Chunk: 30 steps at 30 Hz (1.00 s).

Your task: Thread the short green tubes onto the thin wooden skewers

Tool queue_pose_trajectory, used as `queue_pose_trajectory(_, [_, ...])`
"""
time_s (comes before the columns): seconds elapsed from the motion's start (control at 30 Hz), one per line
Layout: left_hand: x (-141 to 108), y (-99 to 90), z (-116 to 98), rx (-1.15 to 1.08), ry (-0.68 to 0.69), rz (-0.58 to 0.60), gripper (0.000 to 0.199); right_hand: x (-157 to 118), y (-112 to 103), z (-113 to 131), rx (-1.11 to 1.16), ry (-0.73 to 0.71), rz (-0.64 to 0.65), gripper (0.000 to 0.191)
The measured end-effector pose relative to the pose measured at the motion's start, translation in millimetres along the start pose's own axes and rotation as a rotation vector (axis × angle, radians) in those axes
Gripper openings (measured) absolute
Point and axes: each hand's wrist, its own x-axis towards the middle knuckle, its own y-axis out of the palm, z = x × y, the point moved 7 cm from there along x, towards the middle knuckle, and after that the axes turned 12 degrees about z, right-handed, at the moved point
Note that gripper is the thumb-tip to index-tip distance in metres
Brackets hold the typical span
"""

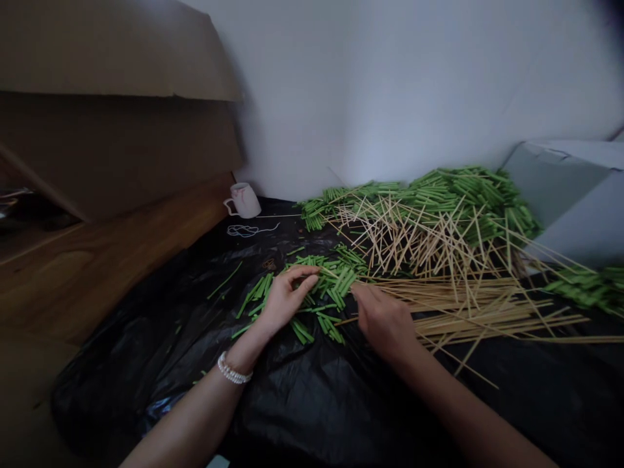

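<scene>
My left hand [285,299], with a beaded bracelet on its wrist, is over a loose pile of short green stem pieces [263,287]. Its thumb and index finger close on the end of a thin pale stick [329,272]. My right hand [385,318] is curled into a pinch at the pile's right edge, its fingertips beside a small cluster of green pieces [345,279]. What the right fingers hold is hidden behind the knuckles. Just right of that hand lie long thin wooden sticks [468,312], roughly parallel.
Black plastic sheeting [302,403] covers the surface. Behind are crisscrossed sticks [419,240] with green pieces on them and a larger green heap [468,188]. A mug [245,200], white string [244,231], a cardboard box [121,130] and a white box [575,188] stand around.
</scene>
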Motion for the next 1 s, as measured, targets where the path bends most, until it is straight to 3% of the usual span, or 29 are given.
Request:
queue_pose_trajectory(0.1, [2,7.1,-6,0.433,0.147,0.101,0.046,1,0,-11,-0.003,0.042,-0.030,0.027])
queue_pose_trajectory(0.23, [5,22.6,9,0.726,0.156,0.224,0.053,1,6,-12,0.004,0.023,-0.003,0.027])
queue_pose_trajectory(0.43, [8,11.0,16,0.730,0.115,0.040,0.032,0,10,-11,-0.002,0.028,0.016,0.026])
queue_pose_trajectory(0.7, [5,-4.3,12,0.621,0.105,-0.086,0.019,-1,8,-8,0.012,-0.007,-0.014,0.028])
queue_pose_trajectory(1.0, [3,-1.7,16,0.702,0.037,-0.033,0.016,-1,9,-5,0.002,0.003,0.011,0.027])
